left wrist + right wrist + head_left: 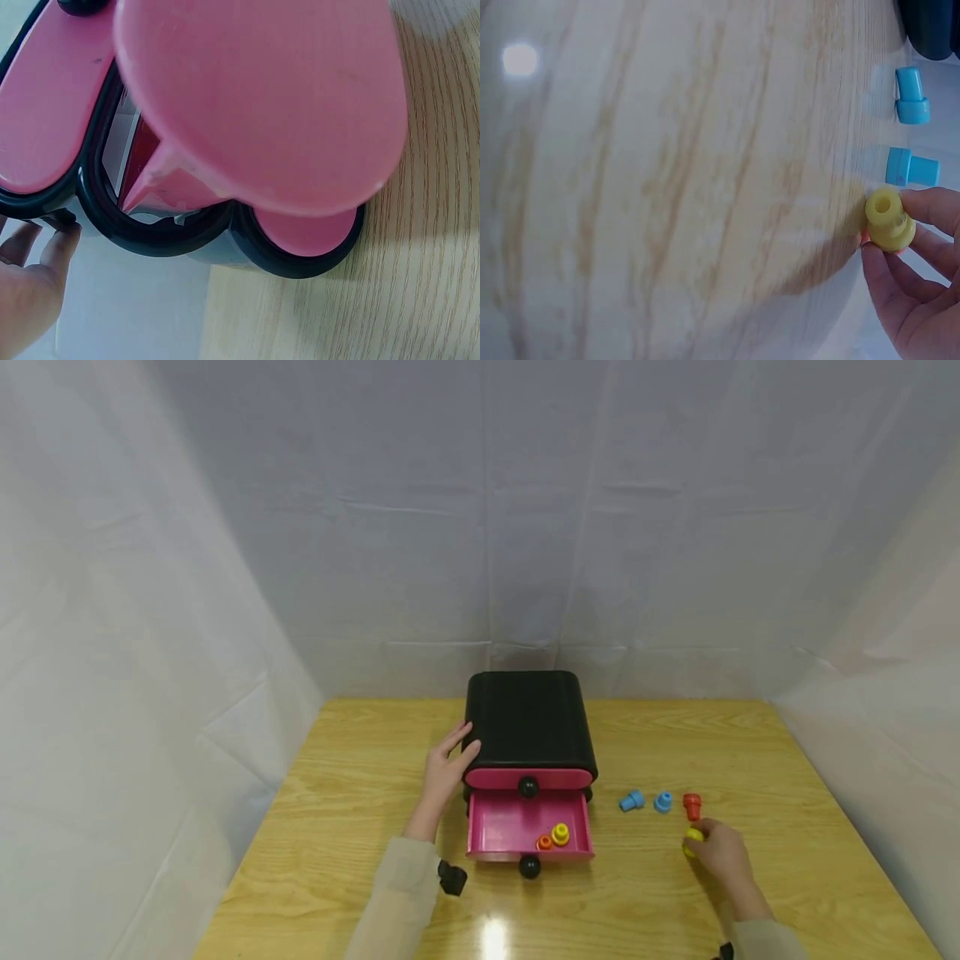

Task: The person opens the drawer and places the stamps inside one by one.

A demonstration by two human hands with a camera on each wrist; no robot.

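My right hand (722, 853) pinched a yellow peg (693, 838) between thumb and fingertips, low over the desk (360, 777) at the near right. In the right wrist view the yellow peg (889, 220) sat gripped with its hollow end facing the camera, and I could not tell whether it touched the desk surface.

My left hand (447, 766) lay with straight fingers flat against the left side of the black drawer unit (529, 720), holding nothing. In the left wrist view only the fingertips (64, 238) showed, touching the black edge of the unit.

The drawer unit stood at the centre of the desk. I noted its upper pink drawer (528, 777) was closed. Its lower pink drawer (504, 828) was pulled out towards the near side, with a black knob (529, 866) on its front. Inside that drawer, at the near right, an orange peg (544, 842) and a second yellow peg (560, 834) stood just beside each other.

To the right of the unit I recorded a row of three loose pegs: two blue pegs (632, 801) (663, 802) and a red peg (692, 806). The red peg stood just on the far side of my right hand.
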